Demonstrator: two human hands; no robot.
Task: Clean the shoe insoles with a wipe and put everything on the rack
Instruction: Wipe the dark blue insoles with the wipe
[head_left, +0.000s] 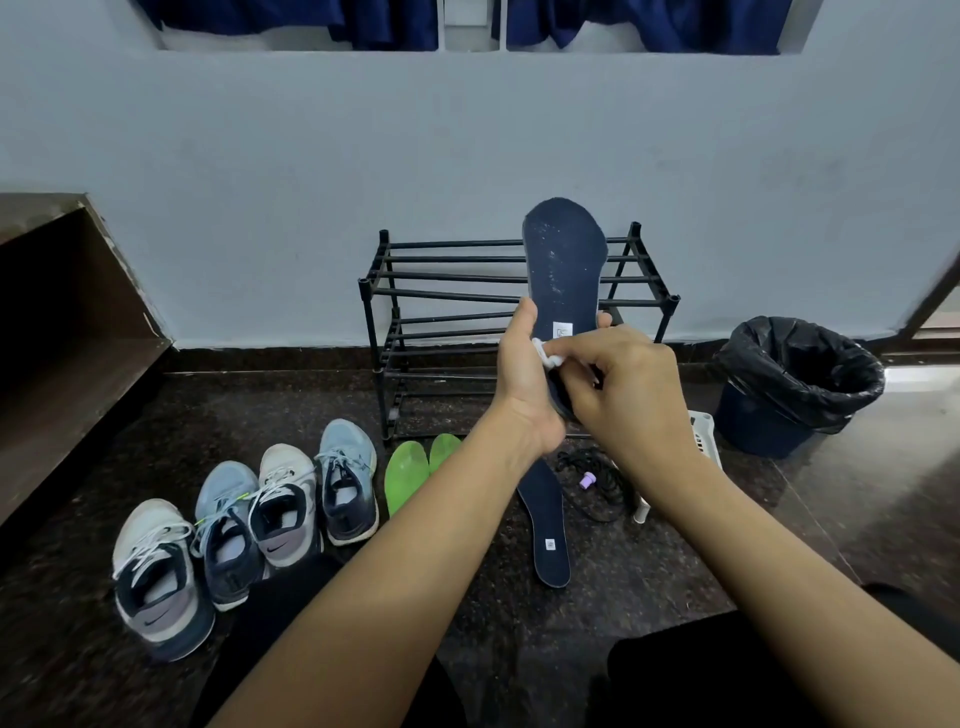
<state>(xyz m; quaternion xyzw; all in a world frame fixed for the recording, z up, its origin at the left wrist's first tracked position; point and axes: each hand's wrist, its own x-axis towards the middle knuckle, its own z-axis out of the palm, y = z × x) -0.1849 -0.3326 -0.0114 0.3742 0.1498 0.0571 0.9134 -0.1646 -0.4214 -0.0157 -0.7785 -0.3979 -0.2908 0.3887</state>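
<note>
That navy insole (565, 265) looks light and floppy — left hand (524, 384) grips its heel end upright, right hand (618, 384) pinches the white wipe (545, 355) against it — support it mid-length, I'd say.

In front of the black rack (447, 258) I see a raised insole (563, 260), dark navy flecked with pale specks, with a white label; the wipe (543, 354) against it is white. On the floor before the rack lie another navy insole (549, 525) and two bright green insoles (406, 475). Left of the rack, four shoes (228, 525) mix light blue, white, grey and navy. Right of it, a dark blue bin (763, 426) has a black liner (800, 364).
</note>
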